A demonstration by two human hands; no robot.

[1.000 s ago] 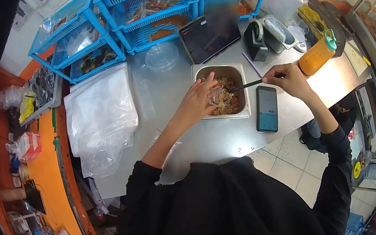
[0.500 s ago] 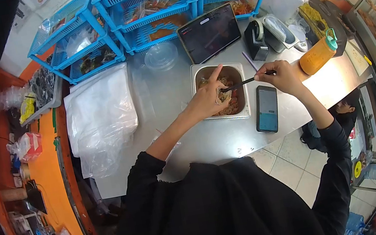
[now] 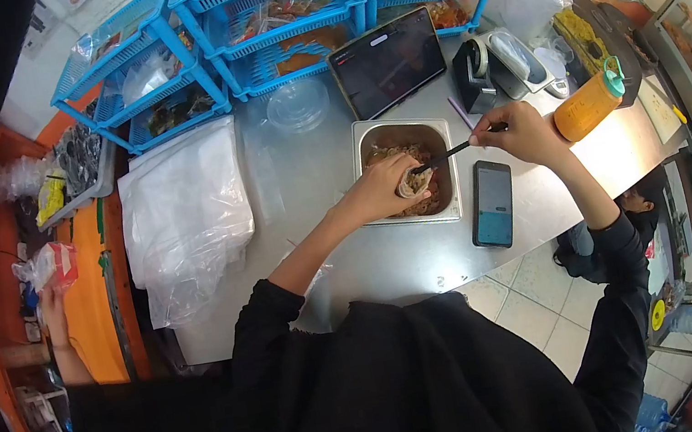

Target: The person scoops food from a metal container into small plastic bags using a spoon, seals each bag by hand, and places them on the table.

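My left hand (image 3: pixel 381 191) is closed around a small clear cup (image 3: pixel 407 189) with food in it, over the near left part of a steel pan (image 3: pixel 455 183). In my right hand (image 3: pixel 521 134) is a thin black utensil, apparently a spoon (image 3: pixel 455 150), its far end at the cup's mouth. The utensil's tip is partly hidden. Chopped brownish food (image 3: pixel 411 152) lies in the pan below my hands. A phone (image 3: pixel 492 201) rests on the steel table, just right of the pan.
Behind the pan lean a tablet (image 3: pixel 388 62) and a round clear lid (image 3: pixel 296 106). Plastic bags (image 3: pixel 187 207) lie left, an orange bottle (image 3: pixel 588 107) right. Blue racks (image 3: pixel 276 29) line the back. Another person's hand (image 3: pixel 55 313) is by a red-and-white box (image 3: pixel 57 265); someone else (image 3: pixel 588 247) is low at right.
My left index finger, raised before, is now down around the cup, which is turned more toward me. The other person's hand has moved up from the lower left to the red-and-white box.
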